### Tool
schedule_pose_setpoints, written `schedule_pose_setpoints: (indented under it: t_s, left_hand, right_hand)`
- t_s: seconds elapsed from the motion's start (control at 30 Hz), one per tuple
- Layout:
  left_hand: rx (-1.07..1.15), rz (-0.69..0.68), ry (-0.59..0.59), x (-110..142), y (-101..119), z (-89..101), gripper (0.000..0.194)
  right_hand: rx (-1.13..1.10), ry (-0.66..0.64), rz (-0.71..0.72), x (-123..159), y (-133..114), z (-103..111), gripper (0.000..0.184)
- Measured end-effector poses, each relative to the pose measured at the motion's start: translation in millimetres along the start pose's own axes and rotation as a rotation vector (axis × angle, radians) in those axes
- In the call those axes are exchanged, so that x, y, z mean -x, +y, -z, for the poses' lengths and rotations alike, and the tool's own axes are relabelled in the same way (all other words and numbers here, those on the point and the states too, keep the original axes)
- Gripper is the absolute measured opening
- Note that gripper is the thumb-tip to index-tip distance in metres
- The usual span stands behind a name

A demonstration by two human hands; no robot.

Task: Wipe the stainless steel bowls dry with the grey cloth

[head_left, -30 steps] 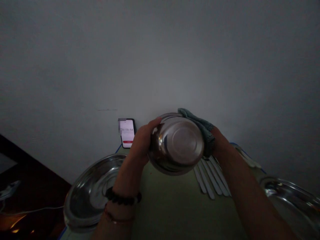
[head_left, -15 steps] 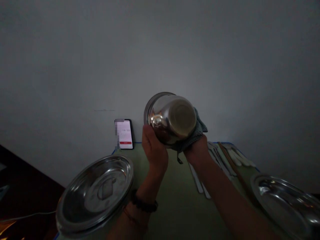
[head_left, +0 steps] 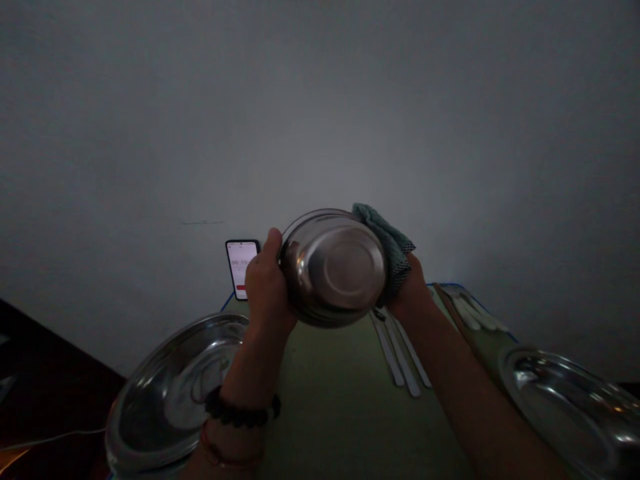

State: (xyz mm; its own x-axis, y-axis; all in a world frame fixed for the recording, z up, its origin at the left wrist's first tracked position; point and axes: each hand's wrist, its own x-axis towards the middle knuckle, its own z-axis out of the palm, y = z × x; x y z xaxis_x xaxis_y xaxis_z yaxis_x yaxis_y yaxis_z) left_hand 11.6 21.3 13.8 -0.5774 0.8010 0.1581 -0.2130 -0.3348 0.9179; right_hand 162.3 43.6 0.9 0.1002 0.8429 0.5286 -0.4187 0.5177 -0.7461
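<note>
A shiny metal bowl [head_left: 345, 263] is held up above the table, tipped so that its round base faces me. My left hand [head_left: 270, 287] grips the bowl's left side by the rim, thumb up and fingers partly hidden behind it. On the other side, my right hand [head_left: 411, 287] holds a grey-green cloth [head_left: 390, 243] with a checked edge against the bowl's right side. The fingers of that hand are hidden by the cloth and bowl. The inside of the bowl faces away, out of sight.
A large metal basin [head_left: 145, 380] stands at the left, and another metal basin [head_left: 565, 393] at the right. Several pale-handled utensils [head_left: 400, 363] lie on the green tabletop [head_left: 330, 407], with more utensils [head_left: 475, 313] further right. A phone [head_left: 240, 267] leans against the wall.
The bowl has turned its base more towards me and come slightly lower. My left hand has shifted left along its rim. The cloth has moved up the bowl's right side.
</note>
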Motion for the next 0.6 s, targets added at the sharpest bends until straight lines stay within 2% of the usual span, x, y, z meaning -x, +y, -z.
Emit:
schedule_pose_setpoints:
  t_s: [0.1, 0.17, 0.27, 0.37, 0.43, 0.5, 0.6]
  left_hand:
    - [0.042, -0.107, 0.178, 11.4, -18.3, -10.2, 0.036]
    - [-0.015, -0.216, 0.247, 21.9, -29.8, -16.2, 0.037]
    - [-0.074, -0.299, 0.229, 37.1, -40.3, -22.1, 0.029]
    - [-0.098, -0.267, 0.172, 44.1, -34.7, -23.3, 0.025]
    - [-0.063, -0.196, 0.080, 41.6, -21.3, -21.1, 0.021]
    - [0.018, -0.092, -0.023, 33.9, -4.6, -17.0, 0.018]
    - [0.091, 0.121, -0.196, 18.9, 12.6, -10.7, 0.026]
  right_hand:
    - [-0.133, 0.107, -0.012, 3.2, 3.2, -10.8, 0.035]
    - [-0.202, 0.161, -0.037, 5.4, 6.6, -15.2, 0.037]
    - [-0.242, 0.181, -0.073, 5.0, 15.0, -15.6, 0.037]
    - [-0.220, 0.114, -0.099, -0.8, 21.7, -7.0, 0.034]
    - [-0.197, 0.079, -0.104, -5.7, 20.2, 2.7, 0.030]
    - [-0.140, 0.045, -0.092, -9.4, 13.6, 12.9, 0.026]
    - [0.010, -0.065, -0.051, -10.4, 1.6, 21.5, 0.026]
